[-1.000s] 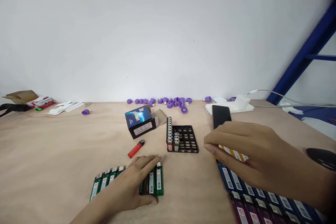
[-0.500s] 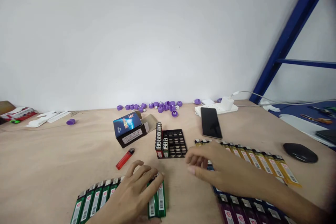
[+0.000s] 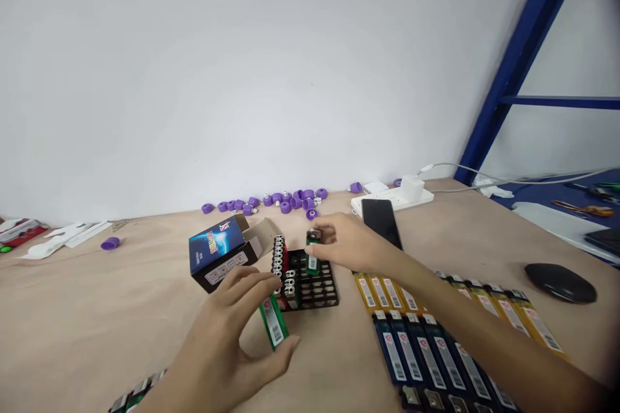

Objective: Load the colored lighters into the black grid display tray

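My left hand (image 3: 232, 329) is closed on a green lighter (image 3: 274, 322), pinched between fingertips and thumb and tilted in front of the black tray (image 3: 320, 300). In my right hand (image 3: 346, 242) a second green lighter (image 3: 313, 261) is held upright by fingers and thumb at the tray's open slots; whether its base touches the tray I cannot tell. A column of red lighters (image 3: 278, 258) stands along the tray's left side, with several more lighters (image 3: 290, 284) beside it. More green lighters (image 3: 138, 390) lie partly hidden at the bottom left.
An opened blue and black box (image 3: 217, 251) lies left of the tray. Rows of yellow lighters (image 3: 378, 290) and blue lighters (image 3: 426, 355) lie under my right forearm. A phone (image 3: 382, 219), a power strip (image 3: 392, 199), purple caps (image 3: 295, 201) and a black mouse (image 3: 560, 282) surround them.
My left hand has lifted a green lighter off the table towards the tray. My right hand, empty-looking before, now holds a green lighter over the tray. The view has shifted.
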`<action>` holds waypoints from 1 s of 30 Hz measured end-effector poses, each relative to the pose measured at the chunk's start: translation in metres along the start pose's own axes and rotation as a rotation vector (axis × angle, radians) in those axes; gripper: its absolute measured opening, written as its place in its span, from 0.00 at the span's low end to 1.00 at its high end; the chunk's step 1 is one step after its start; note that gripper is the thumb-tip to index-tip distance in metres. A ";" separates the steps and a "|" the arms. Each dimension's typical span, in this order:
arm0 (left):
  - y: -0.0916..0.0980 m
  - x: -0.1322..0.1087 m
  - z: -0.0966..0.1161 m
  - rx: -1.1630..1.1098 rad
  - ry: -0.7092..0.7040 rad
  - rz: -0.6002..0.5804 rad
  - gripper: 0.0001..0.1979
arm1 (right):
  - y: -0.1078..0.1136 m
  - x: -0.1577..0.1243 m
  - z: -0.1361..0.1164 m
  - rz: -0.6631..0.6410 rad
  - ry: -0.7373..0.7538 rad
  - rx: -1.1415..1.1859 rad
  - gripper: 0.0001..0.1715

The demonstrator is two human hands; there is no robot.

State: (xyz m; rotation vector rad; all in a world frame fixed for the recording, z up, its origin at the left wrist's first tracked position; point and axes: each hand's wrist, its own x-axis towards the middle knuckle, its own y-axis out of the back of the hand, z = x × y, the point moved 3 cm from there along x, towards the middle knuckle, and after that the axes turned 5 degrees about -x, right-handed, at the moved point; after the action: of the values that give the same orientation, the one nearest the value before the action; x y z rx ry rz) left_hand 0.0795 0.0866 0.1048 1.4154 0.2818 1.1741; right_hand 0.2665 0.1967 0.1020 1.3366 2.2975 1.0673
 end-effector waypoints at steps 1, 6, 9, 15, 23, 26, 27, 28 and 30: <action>-0.001 0.003 -0.004 -0.030 0.037 -0.001 0.19 | 0.000 0.011 0.002 0.029 -0.005 -0.041 0.08; -0.013 0.005 -0.016 0.033 0.024 -0.037 0.23 | -0.026 0.039 0.010 -0.048 0.026 -0.144 0.13; -0.016 0.006 -0.016 0.108 -0.038 -0.100 0.22 | -0.036 0.039 0.011 -0.131 0.053 -0.148 0.10; -0.022 0.003 -0.014 0.285 -0.049 -0.161 0.24 | -0.042 0.035 0.005 -0.193 0.077 -0.191 0.06; -0.033 -0.002 -0.020 0.272 0.154 -0.374 0.23 | -0.042 0.032 -0.002 -0.291 0.089 -0.239 0.09; -0.034 -0.001 -0.021 0.271 0.173 -0.397 0.26 | -0.041 0.032 0.001 -0.303 0.087 -0.239 0.15; -0.034 -0.001 -0.021 0.272 0.165 -0.385 0.26 | -0.041 0.032 0.002 -0.298 0.091 -0.235 0.17; -0.033 -0.002 -0.022 0.271 0.153 -0.364 0.26 | -0.041 0.032 0.003 -0.289 0.100 -0.227 0.18; -0.031 -0.004 -0.025 0.263 0.126 -0.305 0.26 | -0.040 0.033 0.004 -0.264 0.124 -0.204 0.17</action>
State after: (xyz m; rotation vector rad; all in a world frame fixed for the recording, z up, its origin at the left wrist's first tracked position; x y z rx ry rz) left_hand 0.0728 0.1067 0.0709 1.4635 0.7373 0.9994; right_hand 0.2259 0.2139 0.0752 0.8850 2.2961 1.2816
